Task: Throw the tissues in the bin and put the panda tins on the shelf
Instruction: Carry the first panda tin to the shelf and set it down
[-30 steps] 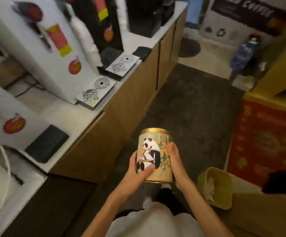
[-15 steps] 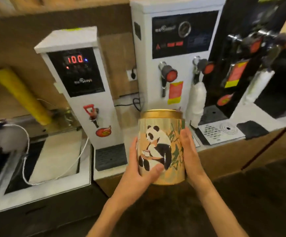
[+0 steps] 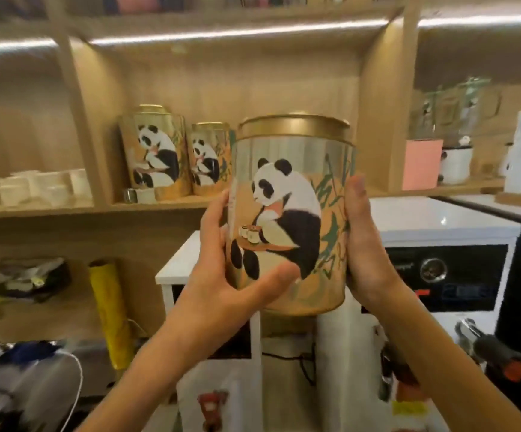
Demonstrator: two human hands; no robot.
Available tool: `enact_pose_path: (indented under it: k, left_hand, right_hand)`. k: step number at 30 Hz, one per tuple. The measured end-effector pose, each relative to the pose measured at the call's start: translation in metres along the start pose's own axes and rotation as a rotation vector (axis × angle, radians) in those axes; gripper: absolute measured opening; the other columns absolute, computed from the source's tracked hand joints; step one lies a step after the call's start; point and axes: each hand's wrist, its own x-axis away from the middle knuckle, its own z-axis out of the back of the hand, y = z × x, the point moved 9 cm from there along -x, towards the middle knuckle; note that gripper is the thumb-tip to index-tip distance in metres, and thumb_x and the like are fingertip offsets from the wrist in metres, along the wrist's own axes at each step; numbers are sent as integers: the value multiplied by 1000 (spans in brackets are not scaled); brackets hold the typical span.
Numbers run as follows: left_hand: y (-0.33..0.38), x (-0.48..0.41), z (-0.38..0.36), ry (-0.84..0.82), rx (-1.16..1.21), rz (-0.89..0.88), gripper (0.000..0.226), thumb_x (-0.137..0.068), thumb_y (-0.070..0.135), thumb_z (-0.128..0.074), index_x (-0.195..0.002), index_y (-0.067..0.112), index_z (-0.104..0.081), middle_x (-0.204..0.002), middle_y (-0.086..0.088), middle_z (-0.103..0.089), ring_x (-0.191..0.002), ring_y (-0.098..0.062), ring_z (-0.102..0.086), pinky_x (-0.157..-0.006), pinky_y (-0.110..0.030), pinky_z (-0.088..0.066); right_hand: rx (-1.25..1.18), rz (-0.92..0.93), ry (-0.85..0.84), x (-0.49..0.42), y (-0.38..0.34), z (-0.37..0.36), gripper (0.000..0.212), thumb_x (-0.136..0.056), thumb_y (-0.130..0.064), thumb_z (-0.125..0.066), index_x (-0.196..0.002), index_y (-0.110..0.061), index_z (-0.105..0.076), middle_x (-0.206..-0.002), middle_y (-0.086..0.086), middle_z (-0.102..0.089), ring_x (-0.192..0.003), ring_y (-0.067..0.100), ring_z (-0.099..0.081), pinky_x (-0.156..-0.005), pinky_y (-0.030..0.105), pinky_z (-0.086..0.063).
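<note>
Holding a tall gold-lidded round metal tin with a panda print [image 3: 290, 213] upright, up in front of the wooden shelf [image 3: 159, 204]. Left hand [image 3: 222, 275] wrapped round its lower left side, thumb across the front; right hand [image 3: 362, 244] pressed flat on the right side. Two more matching panda tins [image 3: 156, 154] already parked upright side by side in the shelf's middle bay, just left of the held one. White cups [image 3: 35, 185] in the bay further left.

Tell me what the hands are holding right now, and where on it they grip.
A panda tin, upright, clasped on its side wall: left hand low on the left, right hand flat on the right.
</note>
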Motion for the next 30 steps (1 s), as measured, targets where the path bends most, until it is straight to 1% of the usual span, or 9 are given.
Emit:
enact_pose_path:
  k: [2,4,6,8,13,19,21,25,30]
  left_hand:
    - [4,-44,22,2,-23,-61,102,-70,36,-76,-145,43,-9,-123,27,-59,-114,-1,-60,-96,-26,-52]
    - [-2,-87,40,18,-30,-101,100,-70,40,-77,-144,46,-10,-131,14,-57,-120,-9,-58,-102,-38,-49]
    - [-18,-125,55,35,-65,-112,94,-70,48,-78,-137,51,-12,-135,12,-49,-126,-13,-52,-109,-45,-42]
    - [-40,-159,60,21,-108,-92,93,-71,55,-75,-131,57,-4,-138,14,-43,-129,-12,-47,-112,-44,-37]
    - [-107,-239,55,-111,-221,33,106,-73,64,-65,-146,46,10,-142,16,-34,-130,-6,-35,-113,-32,-24]
    - [-184,-301,50,-246,-366,206,111,-75,67,-64,-148,38,14,-159,8,-14,-142,-13,-21,-112,-33,-17]
    - [-203,-312,49,-245,-404,272,118,-71,70,-66,-148,36,17,-162,4,-10,-146,-19,-18,-118,-39,-15]
    - [-222,-329,50,-185,-384,276,108,-83,44,-69,-150,31,14,-162,0,-12,-146,-22,-19,-117,-40,-15]
    - [-250,-342,51,-133,-346,305,109,-82,36,-72,-151,30,12,-160,0,-18,-144,-20,-23,-117,-39,-17]
  right_hand:
    - [133,69,-30,-44,-21,-6,87,-81,-75,-45,-150,-22,-35,-140,4,-60,-126,19,-61,-107,44,-47]
    - [308,83,-85,-84,-35,-12,77,-84,-72,-34,-147,-29,-36,-128,-11,-66,-108,2,-68,-84,25,-59]
    - [457,12,-142,-119,-33,-10,77,-75,-69,-42,-145,-40,-28,-111,-26,-64,-89,-11,-69,-60,13,-56]
    - [597,-24,-178,-151,-29,-5,86,-70,-65,-56,-144,-46,-16,-112,-26,-59,-88,-5,-70,-56,14,-56]
    - [702,-91,-178,-222,9,24,106,-72,-58,-70,-150,-47,2,-118,-21,-47,-98,1,-57,-68,19,-53]
    - [519,-308,-182,-275,88,65,118,-66,-47,-77,-151,-46,5,-130,-3,-44,-115,23,-51,-88,47,-50]
    - [523,-318,-189,-286,108,75,117,-70,-41,-79,-152,-43,6,-130,-1,-44,-116,22,-49,-92,46,-48]
    - [556,-320,-195,-312,138,90,117,-76,-33,-82,-153,-37,6,-150,4,-40,-121,20,-46,-102,45,-44]
    - [501,-312,-194,-335,167,99,125,-68,-32,-89,-152,-42,2,-152,5,-39,-126,21,-46,-108,50,-41]
